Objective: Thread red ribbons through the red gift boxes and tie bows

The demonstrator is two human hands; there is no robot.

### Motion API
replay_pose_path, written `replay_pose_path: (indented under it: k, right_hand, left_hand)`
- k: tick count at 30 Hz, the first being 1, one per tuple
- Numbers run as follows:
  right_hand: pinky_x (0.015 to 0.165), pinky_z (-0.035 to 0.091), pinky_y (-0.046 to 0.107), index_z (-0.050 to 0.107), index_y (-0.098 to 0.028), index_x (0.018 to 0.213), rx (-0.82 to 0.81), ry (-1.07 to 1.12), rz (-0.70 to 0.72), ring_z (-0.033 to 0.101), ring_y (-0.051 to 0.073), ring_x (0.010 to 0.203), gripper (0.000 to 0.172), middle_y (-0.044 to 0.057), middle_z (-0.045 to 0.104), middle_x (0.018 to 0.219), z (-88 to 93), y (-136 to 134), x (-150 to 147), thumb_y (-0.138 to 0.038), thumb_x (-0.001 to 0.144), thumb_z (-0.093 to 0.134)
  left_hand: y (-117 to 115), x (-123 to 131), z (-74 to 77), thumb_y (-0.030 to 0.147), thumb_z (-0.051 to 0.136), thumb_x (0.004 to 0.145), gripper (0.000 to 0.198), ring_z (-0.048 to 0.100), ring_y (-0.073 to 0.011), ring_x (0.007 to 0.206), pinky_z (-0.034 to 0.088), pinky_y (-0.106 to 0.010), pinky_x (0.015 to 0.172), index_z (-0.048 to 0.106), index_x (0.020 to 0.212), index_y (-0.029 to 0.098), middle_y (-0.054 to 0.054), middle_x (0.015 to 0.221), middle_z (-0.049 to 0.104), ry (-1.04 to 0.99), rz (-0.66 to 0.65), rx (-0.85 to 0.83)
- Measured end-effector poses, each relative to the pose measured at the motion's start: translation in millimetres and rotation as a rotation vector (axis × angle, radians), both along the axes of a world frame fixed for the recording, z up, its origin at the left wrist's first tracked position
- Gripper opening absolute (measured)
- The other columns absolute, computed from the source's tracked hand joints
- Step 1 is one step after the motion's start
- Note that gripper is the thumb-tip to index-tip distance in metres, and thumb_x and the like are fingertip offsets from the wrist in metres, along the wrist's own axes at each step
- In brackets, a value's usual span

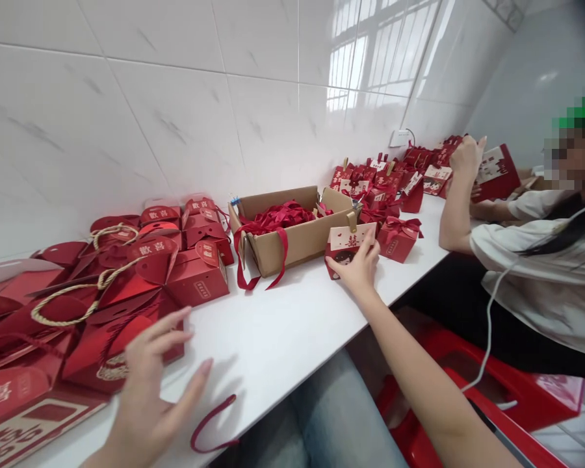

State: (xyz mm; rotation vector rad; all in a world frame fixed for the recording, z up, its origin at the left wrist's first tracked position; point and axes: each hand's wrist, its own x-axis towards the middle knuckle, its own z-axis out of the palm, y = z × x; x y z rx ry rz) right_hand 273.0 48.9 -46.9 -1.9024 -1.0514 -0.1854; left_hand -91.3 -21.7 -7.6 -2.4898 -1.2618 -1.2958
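My right hand [358, 263] grips a small red and cream gift box [338, 237] with a gold tab on top, thumb on its front and fingers at its right side. The box rests on the white table beside a cardboard box of red ribbon. My left hand [158, 374] is over the table at the left, fingers spread, with nothing in it. Close to it are red gift boxes [197, 273] with rope handles. A dark red cord [209, 416] lies curved at the table's front edge, just right of my left hand.
An open cardboard box [292, 244] holds red ribbon [285, 218], some hanging over its side. Behind my right hand stand a bow-tied box [400, 239] and several more gift boxes [390, 179]. A co-worker sits at the right, by a red stool [531, 383]. A tiled wall backs the table.
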Motion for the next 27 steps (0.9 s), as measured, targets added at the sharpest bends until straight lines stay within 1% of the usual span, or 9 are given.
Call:
replay_pose_path:
  k: [3,5,7,10,13,18,21,24,27]
  right_hand:
    - [0.094,0.031,0.062,0.002,-0.016,0.147,0.026,0.004,-0.121,0.032,0.048,0.121,0.124,0.027,0.021,0.137,-6.2,-21,23,-0.06,0.056,0.073]
    - [0.096,0.028,0.062,0.001,-0.015,0.148,0.079,0.011,-0.194,0.029,0.047,0.123,0.125,0.027,0.019,0.137,-13.5,-33,46,-0.059,0.056,0.073]
    - [0.1,0.029,0.057,0.002,-0.016,0.148,0.12,-0.002,-0.168,0.028,0.043,0.126,0.115,0.024,0.02,0.136,-22.2,-40,72,-0.05,0.063,0.072]
    - [0.097,0.035,0.052,0.004,-0.018,0.148,0.064,-0.003,-0.072,0.043,0.036,0.115,0.097,0.02,0.036,0.124,-33.6,-39,109,-0.037,0.073,0.063]
    - [0.091,0.039,0.052,0.004,-0.018,0.148,-0.01,-0.028,-0.089,0.051,0.034,0.103,0.096,0.017,0.048,0.11,-38.1,-28,138,-0.032,0.073,0.062]
    - [0.085,0.043,0.048,0.003,-0.015,0.148,-0.128,-0.059,-0.16,0.056,0.032,0.094,0.097,0.016,0.054,0.102,-33.3,0,180,-0.028,0.072,0.062]
    - [0.08,0.044,0.047,0.004,-0.013,0.148,-0.16,-0.066,-0.188,0.057,0.032,0.09,0.095,0.018,0.056,0.101,-32.2,20,204,-0.025,0.072,0.059]
    - [0.076,0.045,0.045,0.012,-0.013,0.148,-0.168,-0.077,-0.188,0.058,0.029,0.085,0.084,0.017,0.058,0.098,-34.7,39,224,-0.019,0.074,0.052]
    - [0.073,0.045,0.043,0.029,-0.011,0.144,-0.157,-0.097,-0.16,0.057,0.027,0.08,0.071,0.015,0.058,0.09,-37.3,50,238,-0.019,0.076,0.045]
  left_hand:
    - [-8,19,-19.8,0.024,0.054,0.08,0.025,0.047,-0.0287,0.114,0.037,-0.048,0.096,0.046,0.104,0.023,-0.011,0.125,0.049,0.028,-0.183,-0.13]
    - [-12,29,-30.7,0.022,0.05,0.084,0.021,0.045,-0.0273,0.115,0.037,-0.046,0.095,0.047,0.105,0.024,-0.01,0.125,0.049,0.001,-0.226,-0.224]
    - [-13,33,-36.6,0.023,0.048,0.085,0.02,0.044,-0.0268,0.116,0.037,-0.046,0.095,0.048,0.105,0.024,-0.01,0.124,0.049,-0.022,-0.234,-0.292]
    - [-13,32,-38.3,0.023,0.048,0.085,0.02,0.045,-0.0261,0.116,0.037,-0.045,0.097,0.048,0.105,0.024,-0.009,0.124,0.05,-0.061,-0.203,-0.334]
    - [-11,28,-38.0,0.026,0.049,0.085,0.02,0.047,-0.0262,0.116,0.037,-0.045,0.097,0.047,0.105,0.024,-0.009,0.124,0.05,-0.09,-0.162,-0.372]
    - [-5,26,-41.4,0.033,0.05,0.084,0.023,0.046,-0.0276,0.12,0.037,-0.046,0.099,0.047,0.105,0.025,-0.01,0.126,0.049,-0.083,-0.096,-0.44]
    - [-2,26,-43.6,0.035,0.051,0.084,0.025,0.046,-0.0275,0.12,0.037,-0.046,0.101,0.047,0.106,0.025,-0.01,0.128,0.049,-0.087,-0.079,-0.459]
    - [0,25,-44.7,0.036,0.051,0.084,0.025,0.046,-0.0282,0.121,0.037,-0.048,0.101,0.047,0.107,0.025,-0.01,0.128,0.049,-0.083,-0.064,-0.463]
    - [0,26,-44.4,0.037,0.05,0.084,0.025,0.047,-0.0293,0.121,0.038,-0.05,0.101,0.047,0.106,0.025,-0.01,0.127,0.05,-0.082,-0.038,-0.48]
